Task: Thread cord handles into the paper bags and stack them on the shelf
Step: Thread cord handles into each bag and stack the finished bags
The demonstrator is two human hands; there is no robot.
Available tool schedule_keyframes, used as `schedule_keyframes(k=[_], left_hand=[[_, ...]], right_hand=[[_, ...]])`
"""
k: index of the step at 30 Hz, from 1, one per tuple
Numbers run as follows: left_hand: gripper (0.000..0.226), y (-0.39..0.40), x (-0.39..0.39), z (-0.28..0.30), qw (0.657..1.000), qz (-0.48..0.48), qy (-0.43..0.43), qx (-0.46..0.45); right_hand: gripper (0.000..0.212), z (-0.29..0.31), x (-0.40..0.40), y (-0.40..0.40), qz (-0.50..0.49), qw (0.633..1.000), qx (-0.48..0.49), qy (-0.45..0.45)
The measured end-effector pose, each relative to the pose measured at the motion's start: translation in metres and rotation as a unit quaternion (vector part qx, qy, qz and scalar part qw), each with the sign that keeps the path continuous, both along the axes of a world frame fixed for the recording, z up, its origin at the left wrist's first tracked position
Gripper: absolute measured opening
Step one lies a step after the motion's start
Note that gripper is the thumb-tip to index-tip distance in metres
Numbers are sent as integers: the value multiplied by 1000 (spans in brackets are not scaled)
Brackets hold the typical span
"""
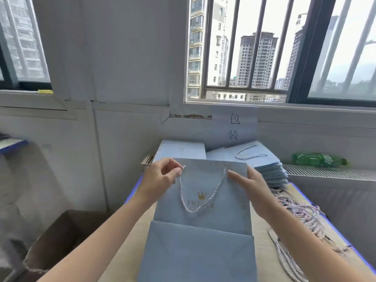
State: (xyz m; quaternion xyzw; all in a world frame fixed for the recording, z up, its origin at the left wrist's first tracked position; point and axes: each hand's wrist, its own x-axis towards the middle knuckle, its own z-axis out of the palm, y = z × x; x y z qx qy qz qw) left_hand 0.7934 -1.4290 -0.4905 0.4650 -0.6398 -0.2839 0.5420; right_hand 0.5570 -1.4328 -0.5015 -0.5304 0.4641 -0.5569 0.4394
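A flat light-blue paper bag [221, 216] with a gold crown logo lies in front of me, its top edge lifted. A white twisted cord [200, 206] hangs in a loop across its front. My left hand [160, 176] pinches the cord's left end at the bag's top left corner. My right hand [250, 186] holds the bag's top right edge, thumb pressed on the front beside the cord's right end. A second blue bag [195, 253] lies flat underneath, nearer to me.
Stacks of blue bags [266, 161] sit behind, one with a cord on top. A pile of loose cords [301, 212] lies on the table at the right. A green bottle [317, 159] rests on the radiator. A brown cardboard box [61, 239] stands lower left.
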Motion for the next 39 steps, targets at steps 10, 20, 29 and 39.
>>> schedule_keyframes(k=[10, 20, 29, 39], left_hand=[[24, -49, -24, -61, 940, -1, -340, 26], [58, -77, -34, -119, 851, -51, -522, 20], [54, -76, -36, -119, 848, -53, -525, 52], [35, -52, -38, -95, 850, 53, -523, 37]], right_hand=[[34, -63, 32, -55, -20, 830, -48, 556], [62, -101, 51, -68, 54, 721, -24, 691], [84, -107, 55, -68, 17, 750, -41, 660], [22, -83, 20, -42, -89, 911, -89, 392]])
